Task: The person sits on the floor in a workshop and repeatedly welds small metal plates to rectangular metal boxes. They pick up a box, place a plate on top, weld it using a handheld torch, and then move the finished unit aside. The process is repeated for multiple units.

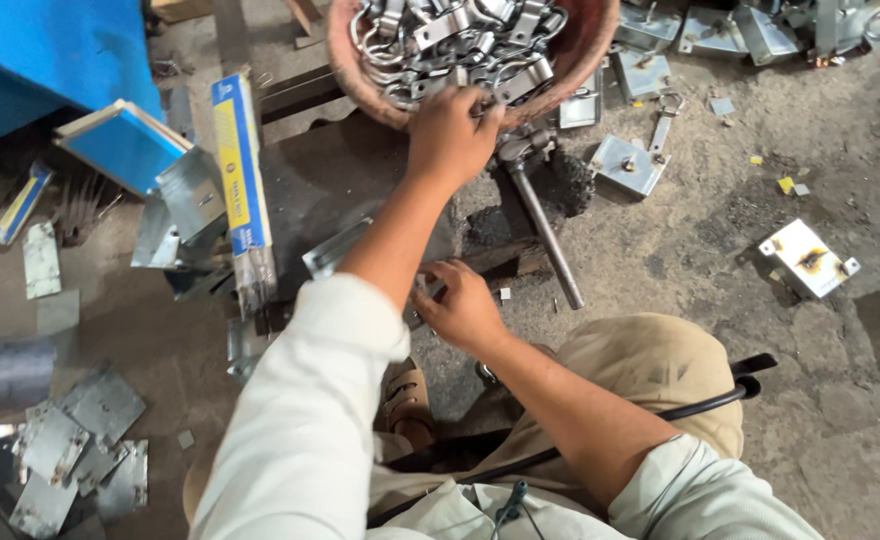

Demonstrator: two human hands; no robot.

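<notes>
My left hand (450, 135) reaches into the reddish round bowl (345, 60) at the top of my view, fingers curled down onto the heap of bent metal clips (460, 40). The clips are too tangled for me to count, and I cannot tell whether one is actually gripped. My right hand (465, 305) sits lower, just above my knee, fingers pinched loosely together on something too small to make out. Between the two hands one metal rod (545, 235) slants down from the bowl's edge across the dirty floor (720, 250). To the right lie at least five square metal plates (628, 165) with fittings, one scorched white plate (808, 258) apart from them. On the left, one long blue-and-yellow box (240, 170) leans by flat sheet pieces (80, 440).
</notes>
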